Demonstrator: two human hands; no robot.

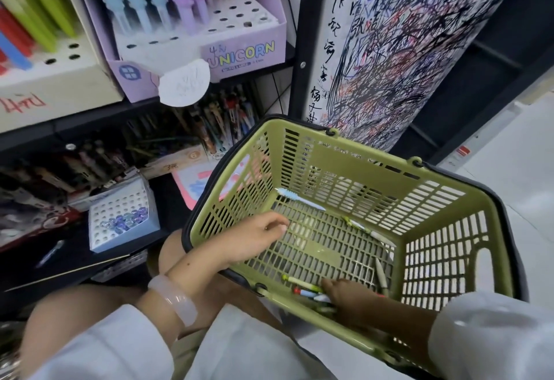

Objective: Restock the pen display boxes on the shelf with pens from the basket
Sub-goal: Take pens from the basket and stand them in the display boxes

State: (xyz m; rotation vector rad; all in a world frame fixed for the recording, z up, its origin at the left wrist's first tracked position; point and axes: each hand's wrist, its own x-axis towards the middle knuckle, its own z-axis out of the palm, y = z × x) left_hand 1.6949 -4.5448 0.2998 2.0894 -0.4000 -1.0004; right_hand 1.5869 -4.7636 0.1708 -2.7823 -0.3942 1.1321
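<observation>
Basket (302, 151) tilted on lap w/ left hand (254, 237) loosely curled inside, empty, so right hand (344, 294) can gather pens (305, 288) pooled at near wall.

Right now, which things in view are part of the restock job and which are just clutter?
Job:
- basket
- blue pen and the other loose pens in the basket
- Unicorn box
- white box with empty holes
- left hand, right hand, both in the basket

Clutter:
- scribble board
- round paper tag
- bracelet
</observation>
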